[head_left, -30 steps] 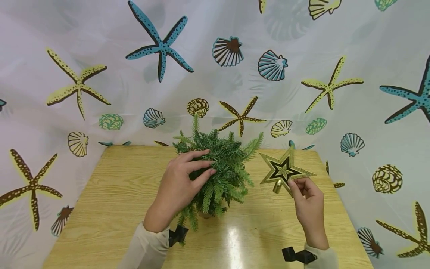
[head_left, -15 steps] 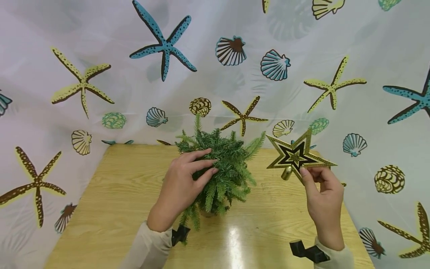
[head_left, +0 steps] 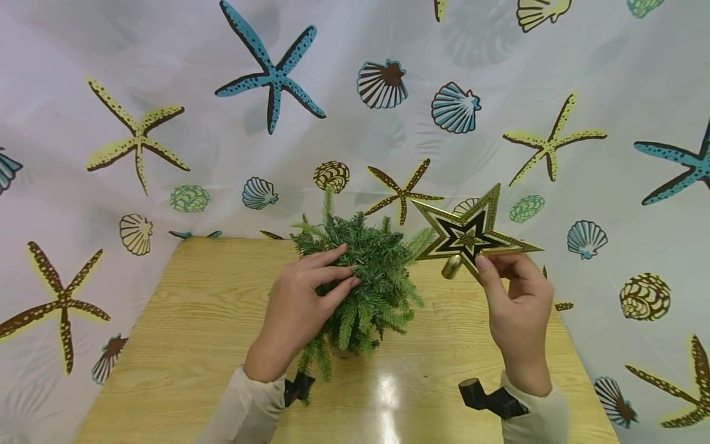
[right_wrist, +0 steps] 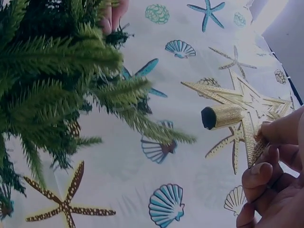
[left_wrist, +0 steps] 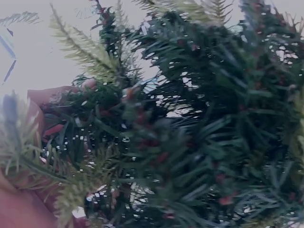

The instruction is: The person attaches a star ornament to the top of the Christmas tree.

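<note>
A small artificial Christmas tree (head_left: 383,283) stands on the wooden table in the head view, its base mostly hidden under green branches. My left hand (head_left: 296,302) comes at it from the left, fingers and thumb curved round foliage near the top. Dark needles hide much of that grip in the left wrist view. On the tree's right, my right hand (head_left: 518,308) pinches a gold star tree topper (head_left: 467,237) by a lower point, above the table. The topper's hollow socket (right_wrist: 223,117) faces the tree in the right wrist view, with a gap between them.
The wooden table (head_left: 205,296) runs back to a white curtain (head_left: 344,31) printed with starfish and shells, which also closes in both sides. Longer branches (right_wrist: 156,128) stick out from the tree toward the right hand.
My right hand first lifted the star topper up and to the right, then brought it back left and higher, closer to the tree. The left hand has stayed on the tree.
</note>
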Tool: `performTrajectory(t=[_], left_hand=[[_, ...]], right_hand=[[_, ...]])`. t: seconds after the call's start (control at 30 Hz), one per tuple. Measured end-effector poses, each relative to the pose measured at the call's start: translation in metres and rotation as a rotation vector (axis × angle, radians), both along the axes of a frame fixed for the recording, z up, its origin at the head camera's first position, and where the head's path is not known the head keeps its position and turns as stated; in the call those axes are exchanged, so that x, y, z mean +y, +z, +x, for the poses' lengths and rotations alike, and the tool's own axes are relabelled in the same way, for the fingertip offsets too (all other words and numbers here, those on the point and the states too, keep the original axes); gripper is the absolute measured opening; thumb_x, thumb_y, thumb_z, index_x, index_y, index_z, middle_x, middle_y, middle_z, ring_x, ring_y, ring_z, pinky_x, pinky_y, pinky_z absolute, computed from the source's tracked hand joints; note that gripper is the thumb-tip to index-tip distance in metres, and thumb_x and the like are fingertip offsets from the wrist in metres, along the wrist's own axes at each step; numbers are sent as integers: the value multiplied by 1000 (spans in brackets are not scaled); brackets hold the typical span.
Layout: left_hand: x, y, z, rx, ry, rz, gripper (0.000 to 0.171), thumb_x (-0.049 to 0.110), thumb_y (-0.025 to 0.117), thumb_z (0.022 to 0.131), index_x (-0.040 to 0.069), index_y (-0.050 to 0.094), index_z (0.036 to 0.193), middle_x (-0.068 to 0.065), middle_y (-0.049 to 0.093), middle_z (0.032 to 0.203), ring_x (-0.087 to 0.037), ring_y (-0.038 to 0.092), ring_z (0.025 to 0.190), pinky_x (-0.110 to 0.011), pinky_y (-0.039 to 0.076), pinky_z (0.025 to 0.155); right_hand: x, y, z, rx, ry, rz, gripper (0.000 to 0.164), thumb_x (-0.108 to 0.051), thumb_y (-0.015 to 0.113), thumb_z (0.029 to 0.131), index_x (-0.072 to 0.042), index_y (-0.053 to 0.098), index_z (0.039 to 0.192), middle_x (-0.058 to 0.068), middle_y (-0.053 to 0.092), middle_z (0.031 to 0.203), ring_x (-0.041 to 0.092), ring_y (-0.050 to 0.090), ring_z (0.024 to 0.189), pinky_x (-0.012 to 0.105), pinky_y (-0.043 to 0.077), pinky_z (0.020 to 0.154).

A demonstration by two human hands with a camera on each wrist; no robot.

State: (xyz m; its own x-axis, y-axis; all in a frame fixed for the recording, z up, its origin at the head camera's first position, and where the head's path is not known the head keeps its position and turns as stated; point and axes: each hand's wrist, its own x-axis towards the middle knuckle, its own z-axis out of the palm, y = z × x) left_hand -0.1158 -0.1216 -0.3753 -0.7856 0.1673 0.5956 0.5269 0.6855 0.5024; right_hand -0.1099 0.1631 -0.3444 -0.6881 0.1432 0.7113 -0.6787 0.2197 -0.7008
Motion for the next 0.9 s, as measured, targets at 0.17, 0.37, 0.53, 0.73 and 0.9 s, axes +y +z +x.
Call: performTrajectory(t=[0.17, 0.37, 0.53, 0.73, 0.9], left_hand=[[0, -5, 1, 61, 8, 29, 18, 20, 87, 87, 11, 84, 102, -7, 69, 133, -28, 69, 117, -46, 59, 90], [0, -7, 2, 64, -2, 62, 19, 20, 87, 87, 11, 84, 103, -7, 69, 134, -27, 68, 118, -37, 58, 75], [-1, -5, 2, 34, 0, 61, 19, 19, 86, 88, 11, 84, 105, -6, 69, 134, -26, 68, 117, -33, 53, 66], [-1, -2, 3, 12, 3, 47, 17, 18, 85, 89, 13, 84, 105, -5, 69, 134, -26, 69, 115, -33, 53, 64], [-1, -2, 3, 12, 7, 39, 16, 19, 86, 88, 13, 85, 103, -5, 69, 133, -28, 69, 115, -36, 57, 68]], right_hand=[[-14, 3, -8, 19, 52, -3, 10, 8, 65, 98, 16, 66, 93, 1, 66, 90, 13, 61, 80, 24, 50, 76], [-29, 7, -13, 21, 94, 17, 10, 5, 66, 98, 14, 68, 93, 1, 66, 89, 13, 60, 78, 25, 50, 75], [-41, 10, -17, -8, 152, 47, 6, 5, 67, 97, 10, 71, 95, 7, 68, 89, 16, 59, 76, 29, 50, 74], [-57, 10, -22, -72, 198, 102, 6, 0, 70, 98, 2, 75, 96, 10, 69, 86, 17, 61, 76, 30, 50, 75], [-67, 7, -25, -109, 222, 119, 5, -3, 71, 97, -1, 76, 95, 8, 69, 83, 18, 60, 75, 30, 49, 75]])
